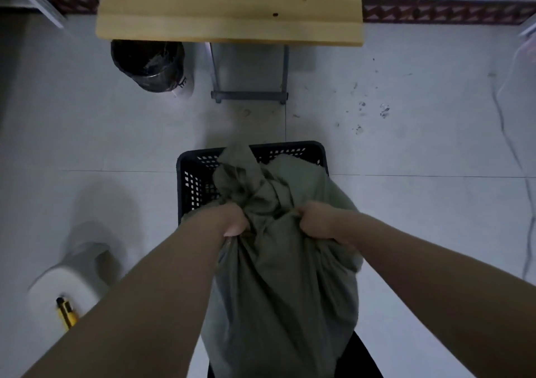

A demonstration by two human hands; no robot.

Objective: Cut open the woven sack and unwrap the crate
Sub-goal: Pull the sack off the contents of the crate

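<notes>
A grey-green woven sack (278, 284) hangs bunched in front of me over a black perforated plastic crate (191, 180) that stands on the floor. The crate's far rim and left wall show; the sack hides the rest. My left hand (232, 219) grips a gathered fold on the sack's left side. My right hand (316, 222) grips a fold on its right side. A twisted end of the sack sticks up toward the crate's far rim. A yellow utility knife (66, 312) lies on a white stool at the lower left, apart from both hands.
A wooden table (229, 6) stands ahead on a grey metal frame (249, 94). A black lined bin (148, 65) sits by its left leg. The white stool (63, 279) is at my lower left. Pale floor tiles surround the crate.
</notes>
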